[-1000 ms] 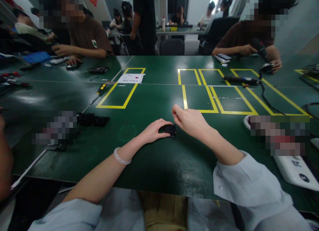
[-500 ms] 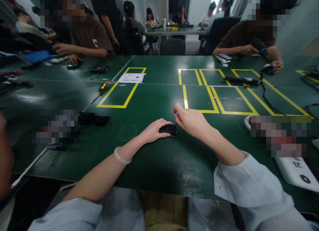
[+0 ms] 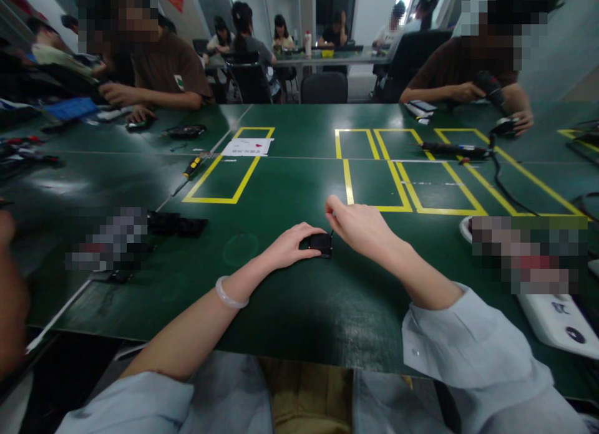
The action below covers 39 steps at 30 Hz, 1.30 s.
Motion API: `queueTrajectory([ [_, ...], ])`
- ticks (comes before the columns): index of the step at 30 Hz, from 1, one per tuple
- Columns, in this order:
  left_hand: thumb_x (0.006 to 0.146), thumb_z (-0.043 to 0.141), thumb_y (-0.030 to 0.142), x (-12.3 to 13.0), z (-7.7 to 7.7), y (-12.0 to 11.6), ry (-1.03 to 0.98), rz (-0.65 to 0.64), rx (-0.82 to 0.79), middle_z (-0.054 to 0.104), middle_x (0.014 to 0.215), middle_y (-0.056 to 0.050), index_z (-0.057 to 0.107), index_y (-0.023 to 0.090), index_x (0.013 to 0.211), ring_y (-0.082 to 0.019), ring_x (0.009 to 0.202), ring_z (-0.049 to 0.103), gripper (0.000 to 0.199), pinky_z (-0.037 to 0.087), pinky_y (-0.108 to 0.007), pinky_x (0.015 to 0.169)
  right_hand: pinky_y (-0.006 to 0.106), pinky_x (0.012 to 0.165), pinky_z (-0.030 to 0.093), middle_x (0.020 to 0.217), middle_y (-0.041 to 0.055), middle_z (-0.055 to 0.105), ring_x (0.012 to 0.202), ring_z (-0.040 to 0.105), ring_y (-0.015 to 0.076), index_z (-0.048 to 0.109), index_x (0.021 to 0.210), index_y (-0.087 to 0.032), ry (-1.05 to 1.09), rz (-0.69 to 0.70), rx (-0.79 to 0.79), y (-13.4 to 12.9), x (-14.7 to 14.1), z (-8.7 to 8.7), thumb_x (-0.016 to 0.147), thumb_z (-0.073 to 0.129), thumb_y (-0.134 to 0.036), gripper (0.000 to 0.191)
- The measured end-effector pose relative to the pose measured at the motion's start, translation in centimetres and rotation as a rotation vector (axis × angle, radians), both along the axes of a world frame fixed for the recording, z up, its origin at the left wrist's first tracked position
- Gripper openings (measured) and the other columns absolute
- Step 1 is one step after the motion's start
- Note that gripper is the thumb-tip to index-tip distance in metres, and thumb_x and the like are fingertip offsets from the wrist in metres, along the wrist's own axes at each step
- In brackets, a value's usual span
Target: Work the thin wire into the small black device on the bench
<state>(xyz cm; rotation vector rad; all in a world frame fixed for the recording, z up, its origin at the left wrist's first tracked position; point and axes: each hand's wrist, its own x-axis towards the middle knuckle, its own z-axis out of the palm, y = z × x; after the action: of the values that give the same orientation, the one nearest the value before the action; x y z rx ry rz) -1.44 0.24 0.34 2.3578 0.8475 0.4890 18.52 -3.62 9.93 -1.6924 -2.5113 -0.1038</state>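
Note:
A small black part [image 3: 321, 245] lies on the green table [image 3: 299, 315] in front of me. My left hand [image 3: 296, 244] grips it from the left, thumb on the near side and fingers on the far side. Just above its right end is my right hand [image 3: 358, 227], with the fingers curled together in a pinch. A thin dark thing shows below those fingertips, by the part's right edge; it is too small to make out, and the palm side of this hand is hidden.
Black parts [image 3: 178, 224] lie to the left, a yellow-black screwdriver [image 3: 191, 167] and a paper sheet [image 3: 247, 147] beyond. A white device [image 3: 556, 322] is at the right. Across the table, a person's hand [image 3: 519, 121] is near a cable. Yellow tape [image 3: 349, 184] marks rectangles.
Both my hands stay nearly where they were. In the background, the standing person in dark clothes has gone from view, uncovering a seated person and a chair.

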Motion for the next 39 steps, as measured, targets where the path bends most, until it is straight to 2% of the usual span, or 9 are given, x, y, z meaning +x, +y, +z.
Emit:
queueTrajectory([
  [8, 0.086, 0.062, 0.044, -0.07, -0.16, 0.08, -0.009, -0.002, 0.004, 0.058, 0.109, -0.005, 0.056, 0.025, 0.124, -0.023, 0.103, 0.056, 0.043, 0.044, -0.034, 0.091, 0.028, 0.051, 0.018, 0.084, 0.0054, 0.07, 0.065, 0.062, 0.016, 0.049, 0.106, -0.019, 0.034, 0.011, 0.007, -0.24, 0.33, 0.17, 0.096, 0.029, -0.028, 0.024],
  [14, 0.086, 0.062, 0.043, -0.09, -0.31, 0.1, -0.006, 0.003, 0.007, 0.058, 0.112, -0.005, 0.055, 0.026, 0.125, -0.023, 0.104, 0.056, 0.043, 0.043, -0.035, 0.093, 0.027, 0.049, 0.016, 0.078, 0.0052, 0.069, 0.067, 0.064, 0.0181, 0.05, 0.102, -0.02, 0.009, 0.014, 0.038, -0.07, 0.15, -0.03, 0.098, 0.027, -0.039, 0.03],
  [27, 0.086, 0.061, 0.044, -0.1, -0.25, 0.06, -0.011, 0.003, 0.014, 0.058, 0.11, -0.005, 0.056, 0.025, 0.124, -0.023, 0.103, 0.056, 0.043, 0.044, -0.034, 0.091, 0.027, 0.052, 0.02, 0.083, 0.0061, 0.07, 0.063, 0.06, 0.0154, 0.049, 0.109, -0.019, 0.036, 0.022, -0.007, -0.28, 0.28, 0.19, 0.095, 0.028, -0.027, 0.026],
  [34, 0.086, 0.062, 0.043, -0.14, -0.47, 0.23, -0.013, -0.003, 0.008, 0.059, 0.113, -0.006, 0.055, 0.025, 0.125, -0.023, 0.106, 0.056, 0.044, 0.043, -0.036, 0.094, 0.027, 0.052, 0.018, 0.08, 0.0054, 0.07, 0.067, 0.063, 0.0177, 0.052, 0.105, -0.02, 0.007, 0.021, -0.002, -0.12, 0.19, 0.17, 0.098, 0.029, -0.039, 0.031],
  [39, 0.087, 0.061, 0.042, -0.07, -0.17, 0.06, -0.014, -0.011, 0.005, 0.059, 0.112, -0.005, 0.055, 0.027, 0.126, -0.022, 0.104, 0.056, 0.043, 0.044, -0.034, 0.093, 0.027, 0.051, 0.018, 0.079, 0.0062, 0.07, 0.067, 0.063, 0.0181, 0.051, 0.109, -0.02, -0.019, 0.001, 0.002, 0.0, 0.19, 0.01, 0.098, 0.028, -0.036, 0.029],
])
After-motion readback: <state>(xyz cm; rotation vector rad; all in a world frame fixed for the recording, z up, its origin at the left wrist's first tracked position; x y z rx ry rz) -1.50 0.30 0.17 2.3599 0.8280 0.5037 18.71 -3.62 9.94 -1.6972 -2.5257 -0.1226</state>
